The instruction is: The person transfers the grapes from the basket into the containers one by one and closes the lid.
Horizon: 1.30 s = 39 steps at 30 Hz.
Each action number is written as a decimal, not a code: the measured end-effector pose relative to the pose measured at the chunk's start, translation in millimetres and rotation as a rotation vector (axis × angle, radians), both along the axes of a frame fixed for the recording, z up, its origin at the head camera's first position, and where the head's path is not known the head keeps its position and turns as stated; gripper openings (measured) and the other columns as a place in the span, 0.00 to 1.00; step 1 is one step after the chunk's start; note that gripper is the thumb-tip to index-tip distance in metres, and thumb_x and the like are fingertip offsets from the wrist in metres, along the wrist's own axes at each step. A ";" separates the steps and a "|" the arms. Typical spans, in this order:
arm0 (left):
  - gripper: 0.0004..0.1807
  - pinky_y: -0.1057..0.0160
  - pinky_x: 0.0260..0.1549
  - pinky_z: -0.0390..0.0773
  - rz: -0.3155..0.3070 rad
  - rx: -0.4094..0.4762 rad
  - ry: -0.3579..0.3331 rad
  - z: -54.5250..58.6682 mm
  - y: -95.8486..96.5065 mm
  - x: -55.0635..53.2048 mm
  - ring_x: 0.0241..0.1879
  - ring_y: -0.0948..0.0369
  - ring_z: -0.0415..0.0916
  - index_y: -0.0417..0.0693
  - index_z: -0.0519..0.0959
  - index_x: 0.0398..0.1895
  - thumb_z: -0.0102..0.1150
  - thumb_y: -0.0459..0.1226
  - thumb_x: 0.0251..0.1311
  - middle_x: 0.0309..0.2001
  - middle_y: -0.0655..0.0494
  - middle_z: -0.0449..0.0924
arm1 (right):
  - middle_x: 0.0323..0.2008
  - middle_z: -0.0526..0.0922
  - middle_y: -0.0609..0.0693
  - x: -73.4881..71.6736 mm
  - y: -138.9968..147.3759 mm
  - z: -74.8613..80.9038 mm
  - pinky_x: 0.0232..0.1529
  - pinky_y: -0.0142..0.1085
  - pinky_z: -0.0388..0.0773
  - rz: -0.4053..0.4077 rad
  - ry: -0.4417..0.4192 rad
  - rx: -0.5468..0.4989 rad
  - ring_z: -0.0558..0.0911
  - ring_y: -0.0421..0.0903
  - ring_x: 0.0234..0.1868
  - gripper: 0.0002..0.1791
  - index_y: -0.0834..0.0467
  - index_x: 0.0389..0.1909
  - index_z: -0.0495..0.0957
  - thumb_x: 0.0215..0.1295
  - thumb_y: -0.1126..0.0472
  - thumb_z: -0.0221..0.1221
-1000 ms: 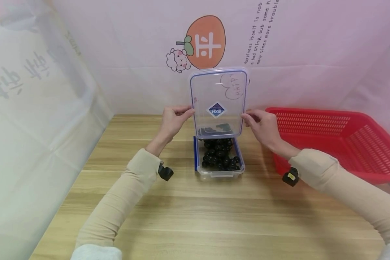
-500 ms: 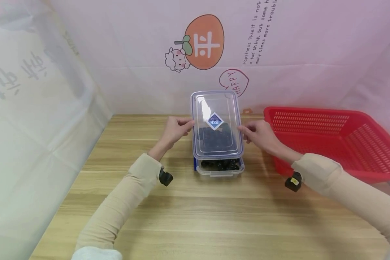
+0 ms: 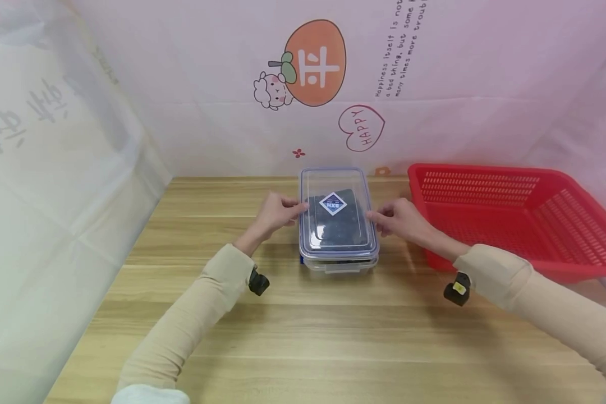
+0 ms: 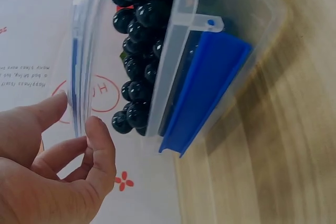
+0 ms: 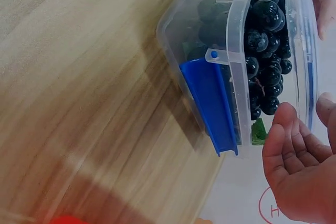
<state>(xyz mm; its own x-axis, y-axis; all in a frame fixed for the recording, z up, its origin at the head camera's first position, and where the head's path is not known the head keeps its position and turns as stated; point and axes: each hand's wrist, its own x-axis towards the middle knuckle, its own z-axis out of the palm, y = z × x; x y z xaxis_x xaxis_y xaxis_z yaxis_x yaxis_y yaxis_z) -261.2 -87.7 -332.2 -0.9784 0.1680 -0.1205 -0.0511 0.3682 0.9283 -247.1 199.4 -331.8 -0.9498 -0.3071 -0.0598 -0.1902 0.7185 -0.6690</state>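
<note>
A: Now, lid point(image 3: 336, 209) position?
B: Flat over the box point(image 3: 339, 262) of black berries point(image 4: 137, 30), surface point(image 3: 333, 331) centre. Left hand point(image 3: 279, 212) pinches its 9 o'clock edge, right hand point(image 3: 400, 217) its 3 o'clock edge. Red basket point(image 3: 515, 216) at 3 o'clock.

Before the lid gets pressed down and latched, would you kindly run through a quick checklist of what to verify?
1. Lid lined up over container: ok.
2. Lid seated on the rim: not ok, a gap shows in both wrist views.
3. Left hand and right hand pinch the lid's long edges: ok.
4. Blue side latches hang open: ok.
5. Dark berries below the rim: cannot tell.
</note>
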 end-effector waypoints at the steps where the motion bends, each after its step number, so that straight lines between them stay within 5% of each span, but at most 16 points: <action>1: 0.18 0.55 0.42 0.85 0.005 -0.011 0.001 -1.1 0.5 0.3 0.31 0.61 0.79 0.35 0.81 0.46 0.63 0.39 0.58 0.45 0.38 0.83 | 0.29 0.84 0.56 -0.4 -0.4 -0.7 0.32 0.32 0.82 0.000 -0.006 -0.002 0.80 0.48 0.28 0.19 0.61 0.42 0.83 0.65 0.49 0.58; 5: 0.17 0.61 0.36 0.86 0.011 -0.057 -0.004 -6.8 2.8 0.7 0.27 0.64 0.77 0.34 0.82 0.45 0.64 0.39 0.57 0.44 0.39 0.84 | 0.27 0.84 0.55 -0.6 -1.4 -3.7 0.32 0.33 0.82 -0.002 -0.026 0.013 0.80 0.50 0.29 0.19 0.62 0.41 0.83 0.65 0.49 0.58; 13: 0.18 0.52 0.43 0.83 0.004 -0.074 -0.072 -15.1 3.2 -0.4 0.29 0.61 0.81 0.33 0.81 0.44 0.64 0.39 0.57 0.43 0.38 0.84 | 0.31 0.84 0.57 0.5 -2.8 -11.7 0.33 0.34 0.81 0.015 -0.097 0.016 0.80 0.54 0.33 0.18 0.63 0.41 0.82 0.65 0.51 0.58; 21: 0.20 0.56 0.40 0.85 0.019 -0.073 -0.209 -10.9 4.2 -0.8 0.39 0.53 0.84 0.35 0.79 0.49 0.64 0.39 0.57 0.46 0.38 0.82 | 0.40 0.80 0.61 -2.3 -9.8 -12.3 0.40 0.42 0.85 -0.003 -0.213 -0.051 0.81 0.51 0.37 0.25 0.70 0.53 0.72 0.67 0.53 0.55; 27: 0.16 0.57 0.40 0.85 0.016 -0.024 -0.326 -10.6 10.0 -2.7 0.36 0.53 0.85 0.33 0.79 0.45 0.62 0.38 0.59 0.43 0.38 0.83 | 0.51 0.74 0.67 -5.0 -14.7 -10.2 0.52 0.49 0.81 -0.073 -0.353 -0.064 0.81 0.51 0.43 0.29 0.72 0.62 0.61 0.69 0.54 0.52; 35: 0.15 0.62 0.35 0.86 0.074 0.103 -0.439 -16.3 12.3 -9.0 0.27 0.58 0.81 0.32 0.78 0.45 0.63 0.33 0.57 0.36 0.42 0.84 | 0.53 0.72 0.67 -12.5 -19.3 -7.0 0.53 0.48 0.80 -0.106 -0.493 -0.060 0.78 0.57 0.50 0.30 0.73 0.63 0.58 0.69 0.56 0.52; 39: 0.16 0.64 0.32 0.85 0.077 0.096 -0.454 -21.0 12.7 -13.4 0.26 0.59 0.79 0.32 0.77 0.45 0.63 0.34 0.57 0.30 0.48 0.81 | 0.53 0.71 0.66 -16.5 -18.2 -6.7 0.56 0.49 0.79 -0.124 -0.539 -0.064 0.76 0.57 0.51 0.31 0.71 0.63 0.57 0.68 0.55 0.54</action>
<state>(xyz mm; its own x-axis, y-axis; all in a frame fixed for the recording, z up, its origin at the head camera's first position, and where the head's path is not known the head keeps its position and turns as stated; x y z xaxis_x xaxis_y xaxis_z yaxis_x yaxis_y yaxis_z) -274.6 -75.0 -353.2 -0.8405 0.1281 -0.5264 -0.4836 0.2607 0.8356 -263.6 181.2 -338.4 -0.8194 -0.2135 -0.5320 0.2744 0.6687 -0.6910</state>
